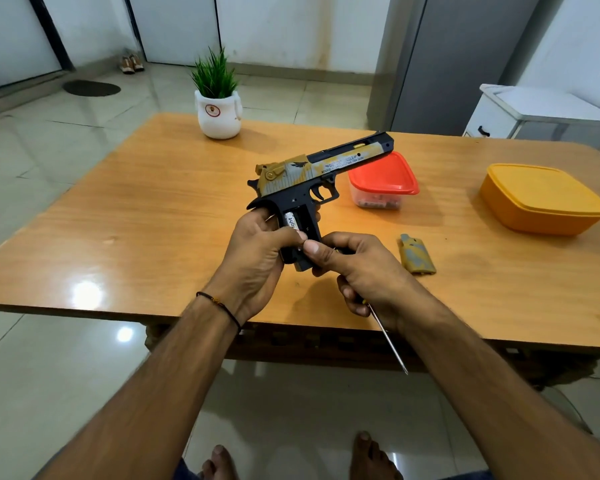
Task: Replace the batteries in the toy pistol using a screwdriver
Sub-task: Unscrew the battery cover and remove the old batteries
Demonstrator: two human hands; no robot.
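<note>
Toy pistol [321, 168], black with worn mustard and grey paint, held up over the near middle of a wooden tabletop [153, 202], barrel pointing away and to the right. The left hand [257, 258] grasps the back and lower part of the grip. The right hand [364, 268] keeps its fingers [352, 296] clenched round the handle of a screwdriver [388, 336], whose thin metal shaft points down toward the person, while its thumb presses at the lower edge of the open grip. The side panel is off, and a battery [290, 220] with a white label sits in the exposed cavity. The removed grip cover [417, 254] lies on the tabletop to the right. The pistol looks like stiff, light moulded plastic, smooth enough to slip, so the grip frame is likely the safest hold; the thin walls of the open cavity and any contact springs may bend under force. Hard to make out: whether there is a second battery, the lower cavity behind the thumbs, the screw, and the screwdriver handle inside the fist. Behind the pistol sits a clear tub with a red lid [383, 176], its small contents unclear, then an orange lidded box [541, 199] and a potted plant [219, 112].
</note>
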